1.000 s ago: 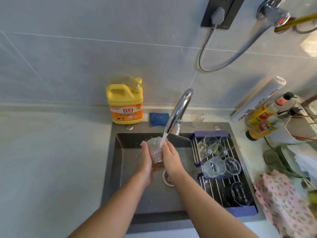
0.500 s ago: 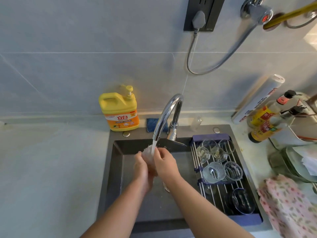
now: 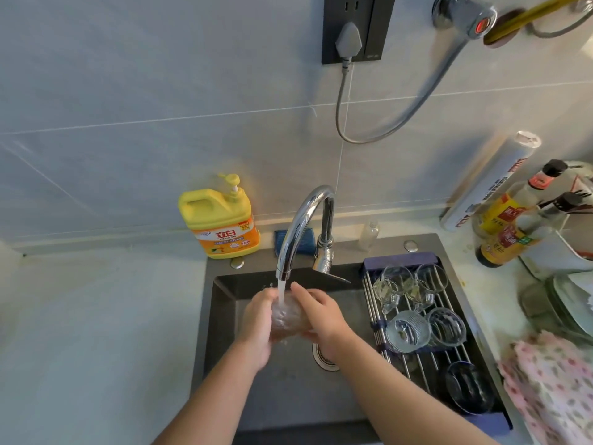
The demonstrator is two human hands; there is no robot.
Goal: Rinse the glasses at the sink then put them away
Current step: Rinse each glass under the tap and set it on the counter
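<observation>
In the lower centre of the frame, the dark sink [image 3: 221,332] is where all the work is being done, so that the run-off is caught by the basin and carried to the drain [image 3: 324,359].

Across the sink's right side a rod rack [image 3: 414,364] is laid, presumably so that wet pieces can drip straight into the basin below.

The curved tap [image 3: 301,220] is turned towards the left of the basin, clear of the rack, and water [image 3: 281,289] is running from it.

Right under the spout the left hand [image 3: 256,326] and the right hand [image 3: 324,313] are brought together. The glass [image 3: 287,316] is clasped between them, with fingers curled round its sides from left and right. It is held mid-basin, right in the stream, so the water lands on it. It can be judged that two hands are used because wet glass is slippery. Whether the rim is tipped up or sideways cannot be told through the splash.

On the rack, right of centre, the ribbed glasses [image 3: 407,330] are parked. Above them, the small stemmed glasses [image 3: 390,292] are grouped at the rack's upper end. Nothing has been put away yet, by the look of it.
</observation>
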